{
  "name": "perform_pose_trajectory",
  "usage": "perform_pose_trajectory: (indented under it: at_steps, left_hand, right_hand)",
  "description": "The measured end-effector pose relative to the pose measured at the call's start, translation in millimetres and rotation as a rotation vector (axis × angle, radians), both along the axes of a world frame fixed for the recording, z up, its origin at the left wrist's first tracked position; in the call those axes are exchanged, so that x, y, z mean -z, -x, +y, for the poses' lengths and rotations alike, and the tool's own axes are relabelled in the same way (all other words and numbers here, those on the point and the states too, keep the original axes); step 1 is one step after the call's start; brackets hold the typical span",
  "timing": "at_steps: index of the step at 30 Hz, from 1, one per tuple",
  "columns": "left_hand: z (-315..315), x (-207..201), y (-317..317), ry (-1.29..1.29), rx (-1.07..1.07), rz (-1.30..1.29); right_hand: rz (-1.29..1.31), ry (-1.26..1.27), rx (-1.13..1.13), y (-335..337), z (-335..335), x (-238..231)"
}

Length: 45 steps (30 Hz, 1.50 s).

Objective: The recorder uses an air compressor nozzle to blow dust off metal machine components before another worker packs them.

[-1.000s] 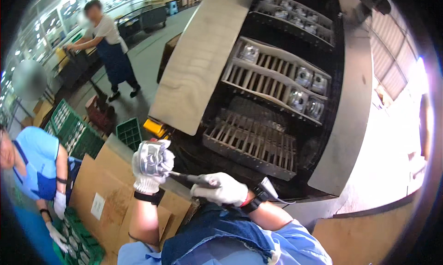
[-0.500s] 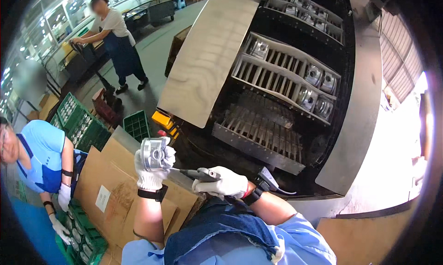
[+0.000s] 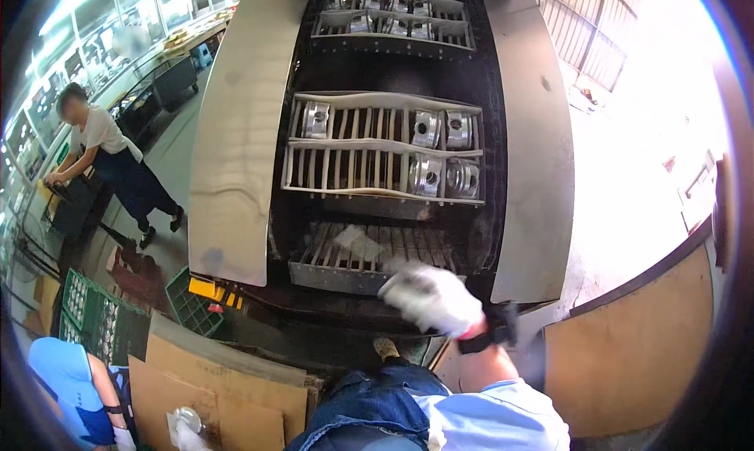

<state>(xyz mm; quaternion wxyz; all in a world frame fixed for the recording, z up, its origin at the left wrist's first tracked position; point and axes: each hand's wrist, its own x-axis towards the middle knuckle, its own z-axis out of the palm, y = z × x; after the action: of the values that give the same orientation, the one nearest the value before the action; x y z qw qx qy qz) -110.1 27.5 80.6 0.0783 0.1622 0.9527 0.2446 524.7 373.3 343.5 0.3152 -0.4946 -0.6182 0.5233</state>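
At the lower left, my left hand (image 3: 187, 438) in a white glove closes on a shiny metal piston (image 3: 188, 419) above the cardboard. Most of that hand and its forearm lie outside the picture. My right hand (image 3: 432, 296), also white-gloved and smeared by motion, is over the front edge of the lowest slatted rack (image 3: 338, 277). Its fingers are too blurred to tell what they hold, if anything. A pale, blurred flat patch (image 3: 360, 243) shows over that rack's slats. Several pistons, one being this piston (image 3: 425, 175), sit in the two-row middle rack (image 3: 383, 146).
A metal panel (image 3: 232, 160) flanks the racks on the left, another (image 3: 534, 160) on the right. Cardboard (image 3: 236, 396) lies at lower left by a co-worker's blue sleeve (image 3: 67, 368). Green crates (image 3: 192, 302) and another person (image 3: 118, 157) stand beyond. A brown board (image 3: 628, 349) is at right.
My view has turned toward the racks. My left hand moved down and left with the piston. My right hand moved right, away from it; the dark-handled tool it held no longer shows.
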Motion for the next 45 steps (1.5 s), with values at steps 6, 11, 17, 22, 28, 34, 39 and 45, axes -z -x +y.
perform_pose_trajectory:
  at_steps: [6, 11, 17, 22, 28, 34, 39, 45]
  left_hand:
    - [133, -123, -114, 0.088, -0.001, 0.456]
    - [332, -227, -306, -0.544, 0.891, 0.342]
    - [500, -273, -517, -0.349, 1.487, 0.211]
    - [537, -260, -570, -0.202, 1.242, -0.028]
    - [515, -242, -536, -1.023, 0.965, -1.373]
    - [486, -237, -465, -1.130, 0.938, -1.349]
    - [445, -245, -414, -1.163, 0.864, -1.169]
    - [381, -227, -338, -1.341, 0.365, -1.025]
  right_hand:
    - [-0.231, -0.082, 0.890, -102, 16, -20]
    - [0.132, 0.163, 0.653, -102, -9, -15]
    - [0.023, 0.121, 0.609, -116, -33, 18]
    - [0.097, 0.176, 0.736, -124, -30, 12]
    - [0.262, 0.213, 0.528, -92, 7, -5]
    - [0.145, 0.314, 0.150, -46, 43, -4]
    - [0.076, 0.318, -0.022, -2, 45, -5]
    - [0.119, 0.408, -0.088, 35, 22, 11]
